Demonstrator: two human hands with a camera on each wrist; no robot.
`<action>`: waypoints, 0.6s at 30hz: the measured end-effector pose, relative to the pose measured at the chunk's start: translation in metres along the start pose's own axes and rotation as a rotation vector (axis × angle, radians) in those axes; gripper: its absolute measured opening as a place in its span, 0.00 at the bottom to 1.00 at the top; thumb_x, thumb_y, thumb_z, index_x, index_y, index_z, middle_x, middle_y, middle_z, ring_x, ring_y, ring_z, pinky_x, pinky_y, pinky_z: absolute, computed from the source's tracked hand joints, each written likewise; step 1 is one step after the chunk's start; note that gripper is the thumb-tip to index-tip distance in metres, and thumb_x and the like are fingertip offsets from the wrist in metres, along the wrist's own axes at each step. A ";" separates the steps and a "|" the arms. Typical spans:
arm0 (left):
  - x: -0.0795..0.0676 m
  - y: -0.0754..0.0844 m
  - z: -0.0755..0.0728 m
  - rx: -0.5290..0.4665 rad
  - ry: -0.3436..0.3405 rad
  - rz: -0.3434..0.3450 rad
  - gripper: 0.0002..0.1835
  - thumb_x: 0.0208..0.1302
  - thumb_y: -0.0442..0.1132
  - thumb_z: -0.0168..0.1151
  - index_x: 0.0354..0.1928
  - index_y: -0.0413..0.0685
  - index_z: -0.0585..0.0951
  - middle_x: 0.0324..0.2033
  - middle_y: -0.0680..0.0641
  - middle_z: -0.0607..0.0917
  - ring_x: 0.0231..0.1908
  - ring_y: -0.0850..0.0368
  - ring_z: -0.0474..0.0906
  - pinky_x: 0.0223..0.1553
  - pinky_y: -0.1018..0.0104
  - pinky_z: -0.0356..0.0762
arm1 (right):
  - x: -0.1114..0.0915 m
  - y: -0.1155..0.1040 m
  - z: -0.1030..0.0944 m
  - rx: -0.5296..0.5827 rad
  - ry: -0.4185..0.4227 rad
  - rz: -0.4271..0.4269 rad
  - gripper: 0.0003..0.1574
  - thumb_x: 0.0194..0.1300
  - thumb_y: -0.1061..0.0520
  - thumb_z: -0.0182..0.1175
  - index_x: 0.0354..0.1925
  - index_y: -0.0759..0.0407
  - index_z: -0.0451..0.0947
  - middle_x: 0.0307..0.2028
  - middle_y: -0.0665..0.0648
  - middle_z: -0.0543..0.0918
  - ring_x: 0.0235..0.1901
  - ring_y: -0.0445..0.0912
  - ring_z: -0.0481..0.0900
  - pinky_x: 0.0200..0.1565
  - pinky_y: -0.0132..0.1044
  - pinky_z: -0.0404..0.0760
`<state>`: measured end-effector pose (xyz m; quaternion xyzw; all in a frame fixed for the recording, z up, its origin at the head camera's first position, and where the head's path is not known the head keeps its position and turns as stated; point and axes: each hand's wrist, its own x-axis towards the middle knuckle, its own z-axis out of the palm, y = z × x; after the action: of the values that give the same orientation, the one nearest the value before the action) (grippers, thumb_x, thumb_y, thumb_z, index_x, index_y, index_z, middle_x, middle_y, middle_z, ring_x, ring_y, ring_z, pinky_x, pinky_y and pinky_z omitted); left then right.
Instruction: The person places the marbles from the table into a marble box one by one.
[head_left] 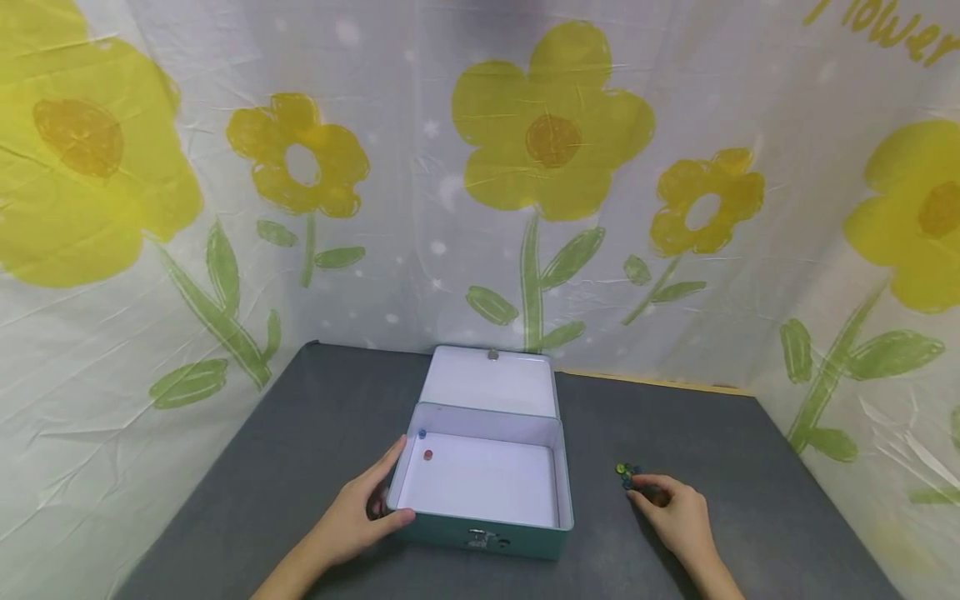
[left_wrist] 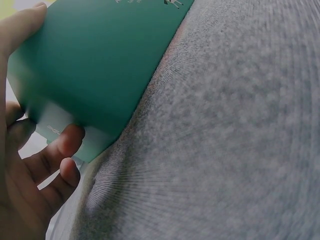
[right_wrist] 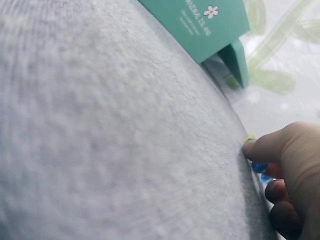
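A green tin box (head_left: 487,533) with a white inside stands on the dark table, its hinged lid (head_left: 491,382) tipped back. Inside, near the left wall, lie a small red marble (head_left: 428,455) and a blue marble (head_left: 422,433). My left hand (head_left: 356,512) grips the box's front left corner, thumb at the front rim and fingers along the left side. To the right of the box, my right hand (head_left: 678,510) pinches a blue marble (right_wrist: 258,167) between thumb and forefinger, beside a small cluster of green and blue marbles (head_left: 622,469). Its fingers partly hide the cluster.
The grey ribbed table cover (right_wrist: 100,125) spreads around the box on both sides. Behind and beside the table hangs a white curtain (head_left: 405,250) printed with yellow flowers. A metal clasp (head_left: 480,537) sits on the box's front.
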<state>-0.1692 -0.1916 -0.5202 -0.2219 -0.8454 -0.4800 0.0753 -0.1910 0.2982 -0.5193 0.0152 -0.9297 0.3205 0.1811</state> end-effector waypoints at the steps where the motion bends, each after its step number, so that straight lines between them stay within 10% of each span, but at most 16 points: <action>1: 0.000 0.000 0.000 -0.002 0.000 0.003 0.52 0.63 0.47 0.78 0.84 0.52 0.61 0.60 0.40 0.77 0.30 0.68 0.68 0.30 0.70 0.71 | 0.000 0.000 -0.001 0.003 -0.007 0.001 0.12 0.57 0.64 0.80 0.42 0.60 0.92 0.23 0.47 0.85 0.15 0.35 0.69 0.21 0.32 0.68; 18: 0.001 -0.001 0.000 0.011 -0.005 0.014 0.51 0.63 0.46 0.77 0.84 0.48 0.60 0.62 0.38 0.76 0.30 0.69 0.67 0.30 0.71 0.71 | 0.000 0.010 -0.016 0.006 -0.127 -0.018 0.16 0.61 0.68 0.73 0.48 0.59 0.91 0.14 0.45 0.74 0.12 0.36 0.63 0.18 0.32 0.64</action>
<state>-0.1704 -0.1919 -0.5209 -0.2287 -0.8465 -0.4743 0.0780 -0.1876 0.3160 -0.5136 0.0443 -0.9381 0.3202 0.1247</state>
